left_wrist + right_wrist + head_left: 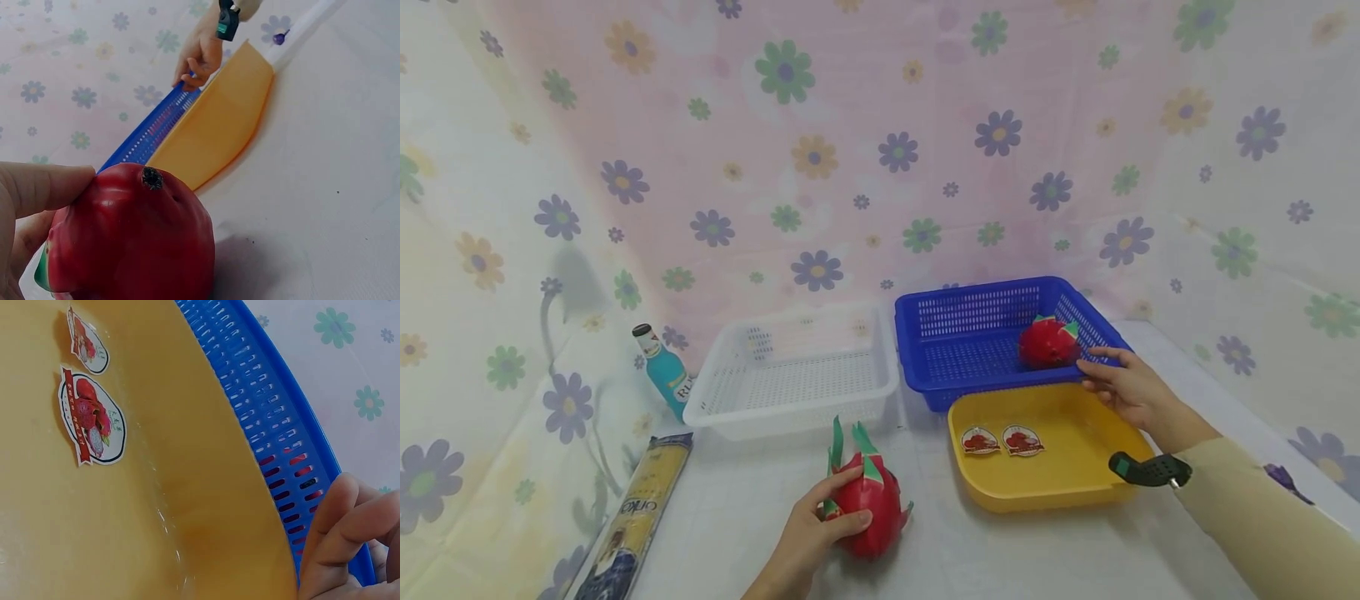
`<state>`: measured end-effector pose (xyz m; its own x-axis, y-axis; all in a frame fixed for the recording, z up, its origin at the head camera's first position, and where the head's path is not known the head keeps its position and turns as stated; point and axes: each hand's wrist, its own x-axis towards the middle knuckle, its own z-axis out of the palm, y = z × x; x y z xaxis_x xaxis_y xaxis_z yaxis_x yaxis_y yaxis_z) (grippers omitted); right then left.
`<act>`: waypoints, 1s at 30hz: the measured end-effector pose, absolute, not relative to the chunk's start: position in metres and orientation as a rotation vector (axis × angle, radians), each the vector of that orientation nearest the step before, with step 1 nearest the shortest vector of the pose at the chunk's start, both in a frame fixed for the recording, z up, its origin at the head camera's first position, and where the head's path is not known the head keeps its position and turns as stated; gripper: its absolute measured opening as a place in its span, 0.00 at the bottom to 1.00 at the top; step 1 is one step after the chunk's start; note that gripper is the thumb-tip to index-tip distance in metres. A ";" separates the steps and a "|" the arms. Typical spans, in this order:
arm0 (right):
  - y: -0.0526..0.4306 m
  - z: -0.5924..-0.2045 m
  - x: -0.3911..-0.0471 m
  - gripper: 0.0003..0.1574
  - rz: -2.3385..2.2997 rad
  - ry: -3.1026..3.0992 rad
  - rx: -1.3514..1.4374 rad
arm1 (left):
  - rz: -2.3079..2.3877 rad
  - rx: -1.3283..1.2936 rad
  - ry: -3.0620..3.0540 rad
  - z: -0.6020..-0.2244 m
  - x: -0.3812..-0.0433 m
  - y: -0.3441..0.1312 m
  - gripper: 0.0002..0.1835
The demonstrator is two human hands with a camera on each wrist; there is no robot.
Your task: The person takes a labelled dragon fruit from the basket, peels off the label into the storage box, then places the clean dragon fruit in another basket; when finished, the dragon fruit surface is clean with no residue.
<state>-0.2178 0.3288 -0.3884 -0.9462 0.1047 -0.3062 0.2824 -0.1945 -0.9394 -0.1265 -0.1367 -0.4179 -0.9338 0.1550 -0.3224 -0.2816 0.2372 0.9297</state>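
Observation:
My left hand [816,525] grips a red dragon fruit [872,508] with green leaf tips, low over the white table. Thumb and fingers lie around its side. In the left wrist view, the fruit's dark stem end [152,178] faces the camera. My right hand [1131,392] is at the front right corner of the blue basket [955,386], its thumb and fingers pinching the rim. Inside that basket, close to the hand, lies another dragon fruit [1048,343]. Through the basket's slots, bits of red show in the right wrist view.
A yellow tray [1045,487] with two dragon fruit stickers [94,419] stands before the blue basket. Left of them is a white basket [790,417]. A blue bottle cutout [664,371] and a long yellow packet [643,508] are at the far left. Flowered cloth [850,167] hangs behind.

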 end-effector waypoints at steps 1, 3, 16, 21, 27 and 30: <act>0.329 -0.389 -0.217 0.25 -2.291 1.924 0.466 | 1.742 -0.120 2.171 -0.418 -0.126 -0.137 0.39; 0.329 -0.391 -0.217 0.26 -2.279 1.947 0.466 | 1.739 -0.131 2.172 -0.418 -0.126 -0.137 0.39; 0.330 -0.390 -0.218 0.22 -2.271 1.948 0.418 | 1.767 -0.111 2.143 -0.415 -0.122 -0.138 0.38; 0.329 -0.390 -0.216 0.25 -2.267 1.962 0.417 | 1.767 -0.125 2.136 -0.413 -0.122 -0.138 0.38; 0.329 -0.391 -0.216 0.25 -2.251 1.993 0.418 | 1.773 -0.130 2.127 -0.411 -0.121 -0.138 0.38; 0.330 -0.392 -0.216 0.26 -2.232 2.013 0.417 | 1.778 -0.135 2.122 -0.409 -0.119 -0.138 0.39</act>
<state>-0.2163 0.3298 -0.3915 -0.9566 0.1031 -0.2724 0.2603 -0.1170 -0.9584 -0.1193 -0.1382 -0.4085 -0.9280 0.1595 -0.3368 -0.3037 0.2002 0.9315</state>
